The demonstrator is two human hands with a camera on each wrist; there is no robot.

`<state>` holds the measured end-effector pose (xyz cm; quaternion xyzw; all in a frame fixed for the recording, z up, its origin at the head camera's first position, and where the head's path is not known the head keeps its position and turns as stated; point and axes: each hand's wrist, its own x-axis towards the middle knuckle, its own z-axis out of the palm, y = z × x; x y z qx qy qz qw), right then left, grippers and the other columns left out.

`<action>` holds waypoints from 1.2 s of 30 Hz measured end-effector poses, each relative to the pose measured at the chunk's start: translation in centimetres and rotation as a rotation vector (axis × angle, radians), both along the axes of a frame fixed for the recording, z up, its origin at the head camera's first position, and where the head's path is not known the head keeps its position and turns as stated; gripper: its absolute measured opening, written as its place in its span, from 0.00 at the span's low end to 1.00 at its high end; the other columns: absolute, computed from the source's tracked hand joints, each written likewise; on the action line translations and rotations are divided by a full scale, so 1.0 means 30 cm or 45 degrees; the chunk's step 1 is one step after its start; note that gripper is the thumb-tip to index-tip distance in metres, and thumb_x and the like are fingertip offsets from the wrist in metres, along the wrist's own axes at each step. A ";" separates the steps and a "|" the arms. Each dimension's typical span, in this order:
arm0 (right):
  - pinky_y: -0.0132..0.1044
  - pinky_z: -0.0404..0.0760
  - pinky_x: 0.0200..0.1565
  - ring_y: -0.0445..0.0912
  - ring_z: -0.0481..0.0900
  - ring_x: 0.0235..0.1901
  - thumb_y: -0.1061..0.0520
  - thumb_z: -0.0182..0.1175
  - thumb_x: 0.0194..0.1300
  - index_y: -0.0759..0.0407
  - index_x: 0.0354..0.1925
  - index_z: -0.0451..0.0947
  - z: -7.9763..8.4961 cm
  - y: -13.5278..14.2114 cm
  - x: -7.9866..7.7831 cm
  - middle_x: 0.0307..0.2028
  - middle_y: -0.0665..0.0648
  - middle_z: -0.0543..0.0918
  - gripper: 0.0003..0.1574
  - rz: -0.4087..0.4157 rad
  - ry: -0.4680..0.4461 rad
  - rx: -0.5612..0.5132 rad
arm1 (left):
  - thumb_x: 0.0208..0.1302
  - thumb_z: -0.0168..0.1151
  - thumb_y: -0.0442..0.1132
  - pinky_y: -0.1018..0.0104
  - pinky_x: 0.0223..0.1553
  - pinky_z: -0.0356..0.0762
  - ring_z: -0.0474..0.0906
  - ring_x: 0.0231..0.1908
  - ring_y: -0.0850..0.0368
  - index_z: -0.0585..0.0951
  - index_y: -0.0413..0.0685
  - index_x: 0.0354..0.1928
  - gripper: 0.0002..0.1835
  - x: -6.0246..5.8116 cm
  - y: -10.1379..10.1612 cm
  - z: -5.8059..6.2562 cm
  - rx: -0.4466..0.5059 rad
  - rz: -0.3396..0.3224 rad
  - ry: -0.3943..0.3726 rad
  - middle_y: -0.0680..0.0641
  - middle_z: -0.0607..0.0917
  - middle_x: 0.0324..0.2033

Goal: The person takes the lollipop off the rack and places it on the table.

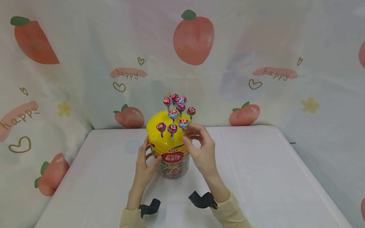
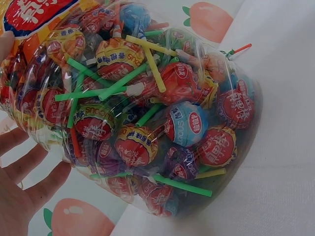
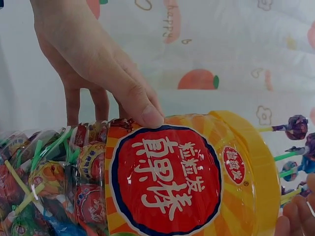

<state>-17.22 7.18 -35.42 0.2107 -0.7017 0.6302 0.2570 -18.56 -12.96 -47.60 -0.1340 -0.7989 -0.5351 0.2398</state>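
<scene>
The jar [image 1: 174, 172] is gripped by a person's left hand [image 1: 144, 166], with the thumb laid at the edge of the red label [image 1: 172, 157] and the fingers bent round the left side, below the yellow lid [image 1: 155, 121]. The right hand [image 1: 203, 152] is held at the lid's right edge, thumb and fingers bent, just beside a blue-and-red lollipop [image 1: 183, 123]; whether its stick is pinched cannot be told. To the left of the right hand and beyond it, more lollipops [image 1: 172, 114] are stood on their sticks over the lid. Below the left hand, wrapped sweets [image 2: 184, 123] and coloured sticks are seen through the jar's clear wall.

Nearer the body, a black strap [image 1: 150, 207] is worn at each wrist, above beige sleeves [image 1: 231, 211]. Between the hands, the jar is stood on a white worktop [image 1: 256, 171]. Broad open room is left on either side of the hands, out to the worktop's slanting side edges. Beyond the hands, the far edge is met by a backdrop [image 1: 216, 85] printed with peaches, hearts and "happy".
</scene>
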 end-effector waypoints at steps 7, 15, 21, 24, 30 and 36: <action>0.26 0.78 0.47 0.44 0.76 0.43 0.69 0.63 0.59 0.69 0.50 0.73 0.002 -0.017 -0.007 0.43 0.64 0.80 0.20 -0.018 -0.008 -0.025 | 0.60 0.65 0.36 0.42 0.58 0.75 0.66 0.64 0.49 0.51 0.63 0.75 0.46 0.004 0.003 0.007 -0.011 0.009 -0.008 0.47 0.65 0.68; 0.25 0.77 0.45 0.44 0.76 0.42 0.69 0.62 0.60 0.68 0.49 0.73 0.002 -0.027 -0.012 0.42 0.63 0.80 0.18 -0.041 -0.012 -0.029 | 0.60 0.65 0.35 0.41 0.57 0.75 0.66 0.63 0.48 0.52 0.63 0.75 0.46 0.001 0.001 0.002 0.002 0.003 0.001 0.47 0.65 0.68; 0.25 0.77 0.45 0.47 0.77 0.42 0.69 0.60 0.61 0.67 0.49 0.74 0.004 -0.030 -0.014 0.41 0.63 0.80 0.17 -0.057 -0.017 -0.030 | 0.59 0.65 0.33 0.40 0.59 0.73 0.65 0.64 0.45 0.52 0.56 0.75 0.46 0.004 0.007 0.012 0.032 -0.002 -0.040 0.44 0.64 0.68; 0.25 0.77 0.45 0.48 0.77 0.42 0.69 0.60 0.61 0.68 0.49 0.74 0.005 -0.031 -0.015 0.42 0.63 0.80 0.16 -0.059 -0.016 -0.031 | 0.59 0.65 0.31 0.39 0.59 0.72 0.64 0.64 0.43 0.53 0.51 0.75 0.45 0.012 0.012 0.028 0.043 -0.003 -0.062 0.41 0.64 0.68; 0.25 0.77 0.45 0.48 0.77 0.41 0.68 0.60 0.62 0.68 0.49 0.74 0.005 -0.032 -0.016 0.41 0.63 0.80 0.15 -0.066 -0.003 -0.035 | 0.59 0.66 0.35 0.42 0.58 0.75 0.65 0.64 0.49 0.52 0.62 0.75 0.46 0.000 0.003 0.001 0.014 0.003 -0.019 0.47 0.65 0.68; 0.24 0.77 0.45 0.49 0.77 0.41 0.68 0.59 0.63 0.68 0.48 0.74 0.005 -0.033 -0.018 0.41 0.63 0.80 0.15 -0.076 0.005 -0.031 | 0.60 0.66 0.36 0.41 0.58 0.75 0.66 0.64 0.48 0.51 0.63 0.75 0.47 0.000 0.001 0.002 0.003 0.004 -0.006 0.46 0.65 0.68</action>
